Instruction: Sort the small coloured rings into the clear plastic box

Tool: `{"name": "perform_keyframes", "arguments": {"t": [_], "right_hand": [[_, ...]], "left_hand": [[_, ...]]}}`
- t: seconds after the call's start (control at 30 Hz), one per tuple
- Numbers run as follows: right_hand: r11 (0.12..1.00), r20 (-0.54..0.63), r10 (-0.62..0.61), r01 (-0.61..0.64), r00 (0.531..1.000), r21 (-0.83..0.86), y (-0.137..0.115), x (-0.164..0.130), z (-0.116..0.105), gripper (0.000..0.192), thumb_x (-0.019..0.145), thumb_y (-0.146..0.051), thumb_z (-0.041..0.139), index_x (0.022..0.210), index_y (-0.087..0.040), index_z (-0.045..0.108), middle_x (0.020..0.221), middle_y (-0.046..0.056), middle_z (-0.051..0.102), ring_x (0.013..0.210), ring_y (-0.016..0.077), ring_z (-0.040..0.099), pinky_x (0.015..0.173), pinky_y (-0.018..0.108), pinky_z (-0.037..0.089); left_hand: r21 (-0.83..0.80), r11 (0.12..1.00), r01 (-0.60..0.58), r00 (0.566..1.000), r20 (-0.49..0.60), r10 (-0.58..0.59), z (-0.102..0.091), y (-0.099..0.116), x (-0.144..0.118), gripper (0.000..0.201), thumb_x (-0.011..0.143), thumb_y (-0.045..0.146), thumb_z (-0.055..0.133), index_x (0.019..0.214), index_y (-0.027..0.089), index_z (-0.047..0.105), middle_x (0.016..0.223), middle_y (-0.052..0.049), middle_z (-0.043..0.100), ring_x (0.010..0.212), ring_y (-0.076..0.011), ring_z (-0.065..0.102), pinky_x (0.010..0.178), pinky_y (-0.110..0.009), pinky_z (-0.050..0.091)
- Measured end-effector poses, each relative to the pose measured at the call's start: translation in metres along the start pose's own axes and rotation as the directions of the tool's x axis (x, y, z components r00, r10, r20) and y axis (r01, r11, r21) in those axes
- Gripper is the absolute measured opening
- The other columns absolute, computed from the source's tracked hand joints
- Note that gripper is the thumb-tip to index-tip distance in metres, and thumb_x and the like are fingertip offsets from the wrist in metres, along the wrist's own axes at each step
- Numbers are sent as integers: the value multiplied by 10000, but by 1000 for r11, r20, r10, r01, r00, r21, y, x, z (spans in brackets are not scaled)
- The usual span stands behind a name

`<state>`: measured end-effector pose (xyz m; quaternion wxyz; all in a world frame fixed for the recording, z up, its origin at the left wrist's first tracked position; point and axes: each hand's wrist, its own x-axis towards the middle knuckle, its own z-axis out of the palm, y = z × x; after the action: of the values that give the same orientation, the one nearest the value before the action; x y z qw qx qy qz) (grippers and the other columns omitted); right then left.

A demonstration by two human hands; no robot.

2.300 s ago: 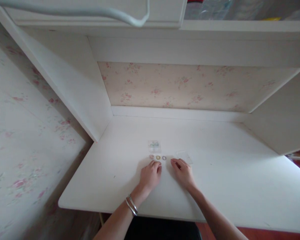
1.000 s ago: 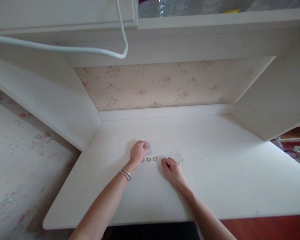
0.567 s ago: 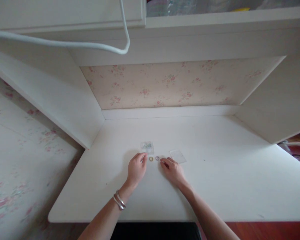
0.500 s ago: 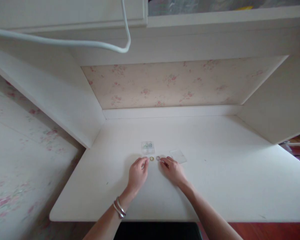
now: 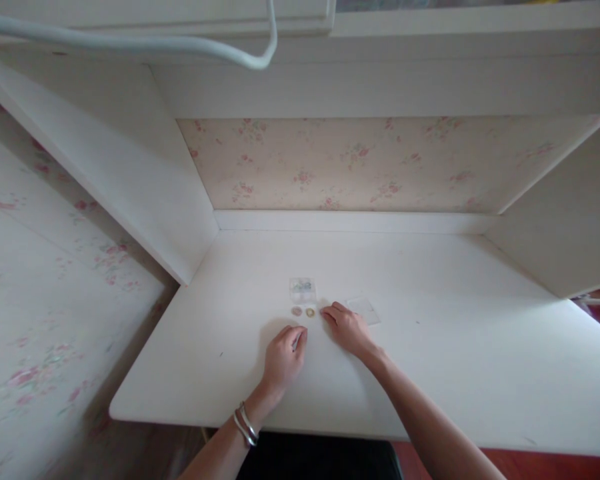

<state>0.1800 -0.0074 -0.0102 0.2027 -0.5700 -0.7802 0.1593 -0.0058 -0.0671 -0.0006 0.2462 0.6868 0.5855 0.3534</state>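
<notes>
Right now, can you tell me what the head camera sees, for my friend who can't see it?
Two bare hands rest on a white desk: the right hand by two small rings, the left hand nearer the body, bracelets on its wrist. A small clear bag lies beyond the rings.

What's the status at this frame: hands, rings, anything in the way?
Left hand curled on the desk, contents unclear. Right hand fingertips down beside two rings. Small clear bags behind the rings; nothing between hands and rings.
</notes>
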Motion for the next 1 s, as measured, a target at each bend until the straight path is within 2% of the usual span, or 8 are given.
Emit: {"name": "perform_keyframes", "arguments": {"t": [0.23,0.47,0.63,0.8,1.0], "right_hand": [[986,-56,2,7,998,168,11,0,0,282,911,-303,392,955,-223,658,908,38,641,816,151,599,725,248,434],[958,-133,29,10,991,286,10,6,-7,292,904,-364,411,911,-207,658,888,52,642,809,162,592,734,269,444],[959,-156,-28,71,987,273,-6,26,-10,289,910,-355,406,908,-212,657,863,41,639,781,146,586,703,248,434],[976,-154,-71,101,986,196,-18,59,-1,260,907,-308,413,928,-224,658,879,30,638,801,135,587,724,230,420],[997,-137,-11,22,990,79,-19,79,4,239,884,-278,441,883,-235,676,873,26,641,777,134,582,692,225,401]], "left_hand": [[-4,1000,3,1000,-13,-3,0,-3,-1,261,917,284,406,934,199,652,866,-56,669,822,-163,620,741,-264,482],[-11,1000,-6,1000,-2,6,1,-4,-1,250,916,264,407,904,198,648,842,-40,660,798,-145,610,720,-245,465],[1,1000,7,1000,13,-7,1,-2,-1,256,915,258,402,903,193,649,815,-35,650,757,-138,592,704,-249,458],[41,999,-7,1000,15,6,-1,-3,-1,252,911,250,404,920,207,652,784,-21,640,705,-128,570,661,-236,443],[87,996,-27,1000,17,26,-2,-4,-1,260,916,244,389,885,204,644,795,-21,643,730,-131,576,667,-235,435]]}}
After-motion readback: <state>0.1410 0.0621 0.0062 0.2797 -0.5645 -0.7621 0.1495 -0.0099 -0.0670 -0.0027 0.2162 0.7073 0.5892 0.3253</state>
